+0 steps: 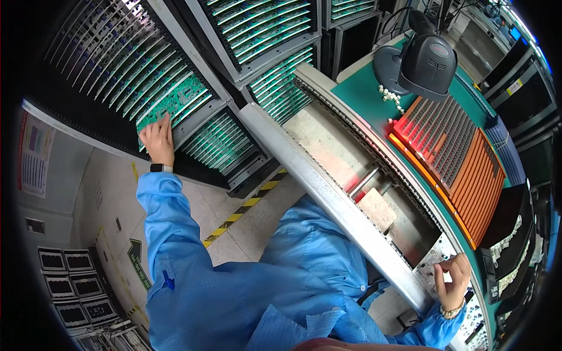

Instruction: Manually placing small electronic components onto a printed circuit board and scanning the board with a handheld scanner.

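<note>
Stretched out to the left, my left hand pinches the near edge of a green circuit board that sits in the slots of a tall magazine rack. Other boards stand in a row beside it in that rack. At the lower right, my right hand hovers over the near end of a metal conveyor, with its fingers curled in toward the thumb. Whatever those fingers hold, if anything, is too small to make out.
Beyond the conveyor, a green-topped bench carries a black scanner on a stand, small white parts and an orange slotted tray. Another board rack stands behind. Black bins line the right; striped tape marks the floor.
</note>
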A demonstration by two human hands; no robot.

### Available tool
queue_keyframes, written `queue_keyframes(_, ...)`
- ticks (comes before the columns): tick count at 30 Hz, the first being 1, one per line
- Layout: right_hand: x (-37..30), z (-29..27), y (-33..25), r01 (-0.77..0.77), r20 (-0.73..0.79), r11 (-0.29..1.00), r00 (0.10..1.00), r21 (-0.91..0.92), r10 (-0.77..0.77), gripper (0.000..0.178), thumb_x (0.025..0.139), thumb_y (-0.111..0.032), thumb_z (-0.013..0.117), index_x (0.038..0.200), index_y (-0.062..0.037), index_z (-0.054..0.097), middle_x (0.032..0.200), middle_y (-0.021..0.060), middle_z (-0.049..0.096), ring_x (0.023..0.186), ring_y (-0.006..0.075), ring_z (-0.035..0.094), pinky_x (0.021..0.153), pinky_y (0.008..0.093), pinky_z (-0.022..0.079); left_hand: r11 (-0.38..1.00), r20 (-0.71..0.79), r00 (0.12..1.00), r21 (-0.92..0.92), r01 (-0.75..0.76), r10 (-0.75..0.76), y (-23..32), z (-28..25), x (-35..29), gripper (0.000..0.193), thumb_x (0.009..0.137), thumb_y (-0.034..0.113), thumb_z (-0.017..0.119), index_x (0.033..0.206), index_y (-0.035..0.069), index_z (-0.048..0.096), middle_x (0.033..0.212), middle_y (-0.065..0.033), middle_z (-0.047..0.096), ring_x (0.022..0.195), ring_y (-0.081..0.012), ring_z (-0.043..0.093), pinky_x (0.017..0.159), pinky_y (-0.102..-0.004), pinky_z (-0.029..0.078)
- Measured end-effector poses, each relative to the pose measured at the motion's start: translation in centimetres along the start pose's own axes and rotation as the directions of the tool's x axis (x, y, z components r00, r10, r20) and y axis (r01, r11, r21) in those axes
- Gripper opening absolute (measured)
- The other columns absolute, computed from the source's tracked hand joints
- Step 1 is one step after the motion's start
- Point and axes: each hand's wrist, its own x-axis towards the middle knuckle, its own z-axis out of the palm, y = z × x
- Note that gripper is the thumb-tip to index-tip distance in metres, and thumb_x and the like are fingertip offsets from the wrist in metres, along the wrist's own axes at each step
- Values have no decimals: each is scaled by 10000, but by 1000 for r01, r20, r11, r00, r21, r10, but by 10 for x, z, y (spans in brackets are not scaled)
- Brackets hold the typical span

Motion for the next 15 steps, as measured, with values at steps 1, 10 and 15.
queue_keyframes(1,1,-3,-3,21,8,1000,1000,-19,-21,154,738,23,730,735,0,578,688,124,499,662,299,482,612,389,366,1000,-6,1000,0,-10,10,1,-2,-3,343,869,121,724,1212,133,703,986,-11,662,940,-219,584,929,-402,406)
queue_keyframes(10,8,-27,-29,60,58,993,997,-97,-55,171,699,-12,779,731,-33,612,676,97,535,660,289,507,628,396,373,998,-15,1000,-61,-18,17,8,-5,12,120,873,102,708,992,96,696,850,-40,596,874,-222,580,876,-403,400)
queue_keyframes(15,9,-29,-41,112,62,991,992,-79,-107,142,710,-6,745,735,-29,607,679,103,535,659,299,502,635,400,379,993,-49,998,-116,-36,31,15,-16,8,64,872,104,707,916,94,662,817,-35,569,873,-219,579,910,-416,368)
